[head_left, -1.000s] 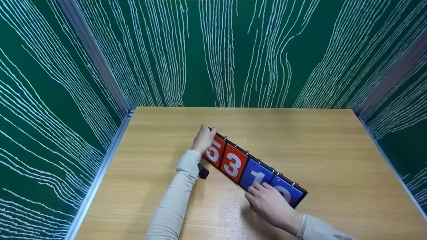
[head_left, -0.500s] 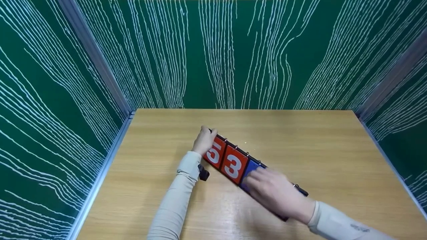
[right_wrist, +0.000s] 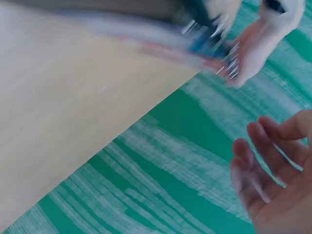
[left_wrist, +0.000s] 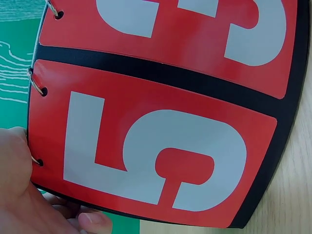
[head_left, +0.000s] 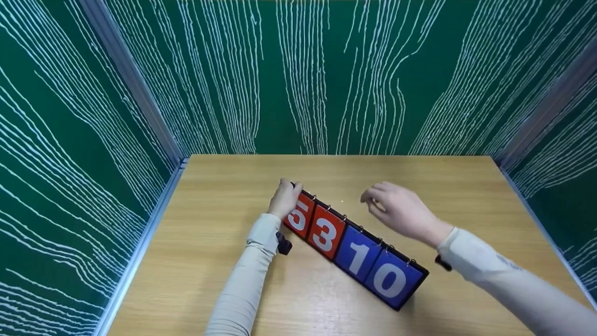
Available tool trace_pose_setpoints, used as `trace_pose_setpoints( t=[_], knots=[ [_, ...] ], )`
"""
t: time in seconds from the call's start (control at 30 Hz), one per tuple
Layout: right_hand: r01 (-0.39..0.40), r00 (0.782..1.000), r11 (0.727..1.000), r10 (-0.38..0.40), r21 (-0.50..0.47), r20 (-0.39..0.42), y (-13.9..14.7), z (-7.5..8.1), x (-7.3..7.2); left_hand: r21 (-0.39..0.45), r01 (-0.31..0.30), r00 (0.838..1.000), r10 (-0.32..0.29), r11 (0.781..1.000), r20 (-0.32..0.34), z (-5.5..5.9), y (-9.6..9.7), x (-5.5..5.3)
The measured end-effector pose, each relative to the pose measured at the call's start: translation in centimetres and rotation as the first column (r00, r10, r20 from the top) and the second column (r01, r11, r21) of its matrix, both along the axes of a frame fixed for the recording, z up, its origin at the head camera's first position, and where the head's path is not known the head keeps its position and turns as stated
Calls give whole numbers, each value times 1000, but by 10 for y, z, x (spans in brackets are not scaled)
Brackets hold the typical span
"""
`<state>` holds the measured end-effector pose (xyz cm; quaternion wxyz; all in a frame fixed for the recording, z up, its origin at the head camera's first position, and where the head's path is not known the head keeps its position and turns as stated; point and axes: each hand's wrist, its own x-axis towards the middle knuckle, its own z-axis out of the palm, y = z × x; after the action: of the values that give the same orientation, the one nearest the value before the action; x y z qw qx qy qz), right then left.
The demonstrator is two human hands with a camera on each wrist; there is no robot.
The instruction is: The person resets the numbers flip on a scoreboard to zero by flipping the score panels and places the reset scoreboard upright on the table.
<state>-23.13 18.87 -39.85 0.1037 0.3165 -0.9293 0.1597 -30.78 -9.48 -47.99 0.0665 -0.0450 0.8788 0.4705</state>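
Observation:
A tabletop flip scoreboard [head_left: 343, 246] stands at a slant on the table, its number cards hung on metal rings. Two red cards read 5 and 3, two blue ones 1 and 0. My left hand [head_left: 285, 198] grips the board's upper left corner; in the left wrist view that hand [left_wrist: 24, 195] is at the edge beside the red 5 card [left_wrist: 151, 146]. Behind the board's top edge, my right hand [head_left: 403, 212] is in the air, apart from the board. Its fingers are loosely bent and hold nothing, as the right wrist view shows of the hand [right_wrist: 278, 180].
The wooden table [head_left: 224, 182] reaches back to a green wall [head_left: 270, 93] with wavy white lines. Similar green panels [head_left: 60, 154] rise at the left and right, with metal posts [head_left: 140, 88] in the corners.
My right hand has moved off the blue cards, up and beyond the board's top edge, so the 1 and 0 show in full. My left hand keeps its grip on the scoreboard.

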Motion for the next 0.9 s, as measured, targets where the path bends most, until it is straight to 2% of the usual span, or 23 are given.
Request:
trace_pose_setpoints(
  t=[0.2, 0.37, 0.5, 0.63, 0.73, 0.8, 0.9],
  knots=[
    [27, 991, 999, -30, 19, 130, 16, -8, -30, 7, -16, 1000, 16, 1000, 19, -1, 0, 0],
    [45, 958, 997, -28, -54, 285, 23, -21, -49, 6, -15, 1000, 15, 1000, 13, -1, 2, -1],
    [63, 913, 993, -17, -100, 407, 25, -37, -64, 4, -29, 999, 29, 1000, 18, -1, 2, -2],
    [78, 860, 992, -16, -100, 510, 26, -54, -73, -43, -7, 1000, 6, 999, -30, -3, 2, -4],
    [78, 822, 990, 1, -113, 569, 25, -67, -76, -65, 1, 999, -4, 998, -53, -3, 1, -5],
    [74, 800, 989, 19, -130, 599, 25, -76, -78, -54, -2, 999, 0, 999, -39, -4, 1, -5],
    [80, 752, 985, 41, -153, 658, 25, -87, -77, -42, 0, 1000, -1, 999, -23, -3, 0, -5]
  ],
)
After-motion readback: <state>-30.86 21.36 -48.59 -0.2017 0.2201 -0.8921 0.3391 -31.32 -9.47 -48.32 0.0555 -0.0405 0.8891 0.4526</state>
